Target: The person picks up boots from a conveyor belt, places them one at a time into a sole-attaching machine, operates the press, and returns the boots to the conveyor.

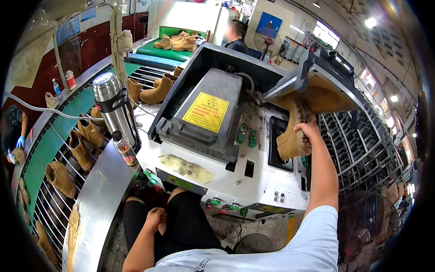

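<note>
Tan ankle boot [290,140] is held in a worker's right hand [308,129], fingers bent around its sole, beneath the raised lid [340,88] of a white-topped machine [263,188] and above a black-framed recess [275,154] on a factory floor. The left hand [156,221] rests over the lap, its fingers curled inward; whether they enclose anything cannot be told. The worktop is scuffed and stained, with a grey cover [231,93] bearing a yellow warning label [206,112] at its middle. To the left, a curved roller conveyor [43,213] carries more tan boots [61,179] beside a green belt [50,145], while others [179,41] stand on a green surface at the back near a co-worker [236,44]. A dark rack [362,140] and a fan [362,235] fill the right side. A capped steel flask [118,118] stands at the machine's left, its contents out of sight; in the clear bottle [123,148] beside it something reddish shows, contents or print hard to say. The fingers hide part of the boot's sole, and contact between boot and lid is unclear. A second co-worker's blue glove [20,142] shows at the left, the body cut off by the dark rim.
</note>
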A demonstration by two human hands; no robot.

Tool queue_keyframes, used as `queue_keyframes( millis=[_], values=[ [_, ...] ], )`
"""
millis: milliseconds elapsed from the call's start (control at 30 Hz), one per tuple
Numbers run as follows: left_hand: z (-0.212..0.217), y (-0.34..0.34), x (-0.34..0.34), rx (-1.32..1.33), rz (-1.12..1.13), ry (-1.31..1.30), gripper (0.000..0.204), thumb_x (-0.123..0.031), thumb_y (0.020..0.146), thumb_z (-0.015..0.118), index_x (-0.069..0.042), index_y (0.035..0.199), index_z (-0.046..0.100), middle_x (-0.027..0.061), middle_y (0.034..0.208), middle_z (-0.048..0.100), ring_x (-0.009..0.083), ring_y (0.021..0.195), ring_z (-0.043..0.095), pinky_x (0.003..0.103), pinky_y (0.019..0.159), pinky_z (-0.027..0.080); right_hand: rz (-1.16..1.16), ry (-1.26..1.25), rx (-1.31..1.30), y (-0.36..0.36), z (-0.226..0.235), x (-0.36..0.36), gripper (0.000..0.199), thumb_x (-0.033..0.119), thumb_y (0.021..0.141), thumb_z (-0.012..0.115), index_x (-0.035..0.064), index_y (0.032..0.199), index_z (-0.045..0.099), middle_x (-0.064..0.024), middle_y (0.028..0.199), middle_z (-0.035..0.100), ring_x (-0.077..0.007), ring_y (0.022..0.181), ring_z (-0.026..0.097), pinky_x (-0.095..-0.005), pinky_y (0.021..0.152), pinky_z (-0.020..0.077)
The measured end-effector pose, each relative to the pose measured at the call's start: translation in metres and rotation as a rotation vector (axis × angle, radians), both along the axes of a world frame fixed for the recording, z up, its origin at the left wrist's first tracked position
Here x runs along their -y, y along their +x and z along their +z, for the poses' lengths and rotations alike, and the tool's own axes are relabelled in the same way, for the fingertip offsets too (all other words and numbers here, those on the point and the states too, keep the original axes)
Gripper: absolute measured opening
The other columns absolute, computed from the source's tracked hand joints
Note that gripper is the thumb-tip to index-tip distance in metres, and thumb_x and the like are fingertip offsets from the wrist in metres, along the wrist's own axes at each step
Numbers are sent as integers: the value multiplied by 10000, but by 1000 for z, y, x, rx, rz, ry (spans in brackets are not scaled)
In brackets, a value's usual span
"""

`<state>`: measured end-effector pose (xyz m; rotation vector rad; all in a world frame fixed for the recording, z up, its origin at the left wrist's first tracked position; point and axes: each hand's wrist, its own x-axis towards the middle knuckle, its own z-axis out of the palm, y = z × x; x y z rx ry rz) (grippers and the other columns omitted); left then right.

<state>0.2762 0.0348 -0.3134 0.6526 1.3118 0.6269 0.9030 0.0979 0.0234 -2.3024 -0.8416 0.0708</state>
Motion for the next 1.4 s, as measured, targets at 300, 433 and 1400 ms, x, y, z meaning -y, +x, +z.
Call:
queue_keyframes(
  millis=[300, 433, 1400],
  values=[
    [13, -5, 15, 60, 163, -24, 173, -112, 870, 502, -28, 982, 604, 61, 731, 579, 151, 607, 555, 261, 546, 456, -108, -256, -193, 22, -59, -36, 1210, 151, 476, 840, -1, 1480, 181, -242, 1389, 453, -333, 1245, 493, -391, 1021, 431],
    [1, -3, 21, 35, 184, -15, 184, -105, 866, 501, -18, 999, 595, 62, 725, 573, 154, 581, 543, 274, 551, 469, -57, -335, -72, 24, -87, -21, 1072, 361, 586, 794, 49, 1470, 275, -237, 1392, 457, -346, 1243, 499, -394, 1028, 418],
    [63, 182, 29, -303, -1111, 1041, 196, -175, 891, 523, -38, 914, 661, 188, 810, 647, 366, 772, 633, 449, 692, 497, -222, 580, -848, -169, -332, 312, 162, 188, 829, 541, 112, 729, 439, -2, 635, 401, -119, 535, 367, -312, 511, 339]
  ],
)
